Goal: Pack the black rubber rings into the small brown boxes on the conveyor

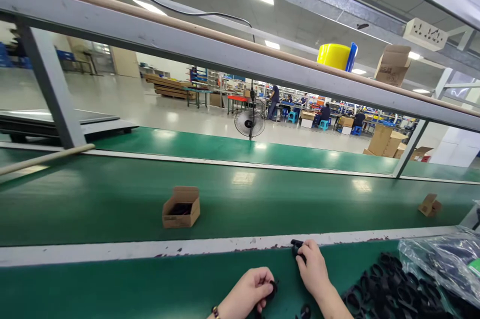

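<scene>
Apparently, both hands (252, 290) (314, 268) curl, pinching black parts (274, 289) (297, 243).

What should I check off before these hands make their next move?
1. Left hand has a grip: ok, thumb and fingers pinch a small black piece.
2. Right hand has a grip: ok, its fingers are on another black part near the white strip.
3. Both held items are the same kind: cannot tell, fingers cover much of each.
4. Loose parts lie nearby: ok, a pile of black parts is beside the right forearm.
5. Hands apart from the clear plastic bag: ok, it lies beyond the pile, at far right.
6. Open cardboard box holds matching parts: cannot tell, only dark contents show.
</scene>
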{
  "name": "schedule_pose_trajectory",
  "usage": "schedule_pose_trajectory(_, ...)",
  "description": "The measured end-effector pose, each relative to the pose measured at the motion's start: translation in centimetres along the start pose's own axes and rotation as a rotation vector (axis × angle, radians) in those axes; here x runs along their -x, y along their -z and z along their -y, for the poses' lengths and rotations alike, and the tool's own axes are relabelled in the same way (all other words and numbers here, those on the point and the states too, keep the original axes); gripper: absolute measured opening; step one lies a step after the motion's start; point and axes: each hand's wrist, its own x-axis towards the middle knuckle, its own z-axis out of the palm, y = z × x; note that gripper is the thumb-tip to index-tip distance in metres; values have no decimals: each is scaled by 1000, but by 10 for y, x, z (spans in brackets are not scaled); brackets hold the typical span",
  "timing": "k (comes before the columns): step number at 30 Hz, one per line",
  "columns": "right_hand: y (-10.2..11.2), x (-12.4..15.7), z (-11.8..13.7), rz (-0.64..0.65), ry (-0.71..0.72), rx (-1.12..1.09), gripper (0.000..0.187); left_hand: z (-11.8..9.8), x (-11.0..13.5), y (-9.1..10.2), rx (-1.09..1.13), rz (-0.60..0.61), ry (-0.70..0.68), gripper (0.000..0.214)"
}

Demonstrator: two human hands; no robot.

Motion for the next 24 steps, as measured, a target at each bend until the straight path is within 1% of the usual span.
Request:
schedule_pose_trajectory(2,-1,0,-3,5,21,-77,19,1,0,-1,-13,-36,-13,30)
schedule_pose_trajectory(4,-6,1,-3,7,44,-143,19,2,0,0,-37,-110,-49,27)
schedule_pose_trajectory(7,-14,4,-4,0,73,-171,20,4,0,3,-71,-230,-100,20)
schedule_pose_trajectory(9,-19,6,-6,1,93,-161,19,6,1,5,-104,-266,-107,13)
schedule_pose_trajectory(12,-25,8,-12,2,141,-123,18,9,2,6,-201,-265,-96,3)
schedule_pose_trajectory(16,-31,11,-16,-17,186,-83,24,10,5,4,-289,-255,-77,8)
schedule_pose_trajectory(19,-32,12,-16,-3,170,-66,26,9,6,4,-287,-245,-77,8)
schedule_pose_trajectory(24,-31,14,-14,78,134,-21,25,10,7,5,-313,-257,-94,9)
